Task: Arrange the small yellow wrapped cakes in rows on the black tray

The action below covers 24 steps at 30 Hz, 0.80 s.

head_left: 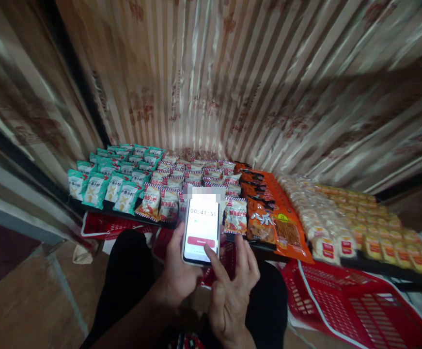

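A lit smartphone (201, 228) is upright in my left hand (179, 271), whose fingers wrap round its lower part. Its screen shows a timer and a red button. My right hand (230, 291) has its index fingertip on or just over that button; I cannot tell if it touches. The other right fingers are partly stretched and hold nothing. Just beyond the phone stand white, red and blue snack packets (169, 203), with teal snack packets (95, 189) to their left. Orange snack bags (261, 220) are to the right of the phone.
A dark shelf edge (118, 212) runs under the rows. Farther right are clear-wrapped pale snacks (323, 242) and yellow packaged cakes (387, 247). A red basket (363, 295) sits below at right, and another red basket (114, 225) at left. A striped curtain (196, 87) hangs behind.
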Each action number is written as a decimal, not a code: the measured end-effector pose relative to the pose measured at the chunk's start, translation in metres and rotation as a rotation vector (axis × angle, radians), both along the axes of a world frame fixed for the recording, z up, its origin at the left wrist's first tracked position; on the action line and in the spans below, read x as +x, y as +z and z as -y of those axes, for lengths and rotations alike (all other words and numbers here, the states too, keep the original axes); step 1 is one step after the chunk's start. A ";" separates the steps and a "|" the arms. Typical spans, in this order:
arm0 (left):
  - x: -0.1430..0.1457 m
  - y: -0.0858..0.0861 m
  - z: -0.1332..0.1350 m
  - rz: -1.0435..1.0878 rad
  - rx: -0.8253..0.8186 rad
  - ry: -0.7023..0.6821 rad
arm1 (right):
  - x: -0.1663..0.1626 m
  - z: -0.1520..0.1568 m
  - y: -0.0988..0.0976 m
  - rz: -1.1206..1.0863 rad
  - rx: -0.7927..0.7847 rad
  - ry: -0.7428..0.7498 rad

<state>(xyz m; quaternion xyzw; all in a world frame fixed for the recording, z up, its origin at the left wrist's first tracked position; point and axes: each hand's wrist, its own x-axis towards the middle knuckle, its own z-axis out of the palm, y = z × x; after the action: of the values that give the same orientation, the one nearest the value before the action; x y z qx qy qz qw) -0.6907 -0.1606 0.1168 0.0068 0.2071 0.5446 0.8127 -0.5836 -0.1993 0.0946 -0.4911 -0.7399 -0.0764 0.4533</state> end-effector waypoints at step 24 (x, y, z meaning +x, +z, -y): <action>0.000 -0.001 0.019 -0.008 0.032 0.036 | 0.000 0.014 -0.001 -0.017 -0.019 0.002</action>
<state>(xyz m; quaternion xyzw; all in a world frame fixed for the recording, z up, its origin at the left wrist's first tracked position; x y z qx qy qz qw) -0.6903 -0.1795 0.1162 0.0185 0.2017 0.5626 0.8015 -0.5836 -0.2132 0.0935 -0.4953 -0.7372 -0.0646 0.4550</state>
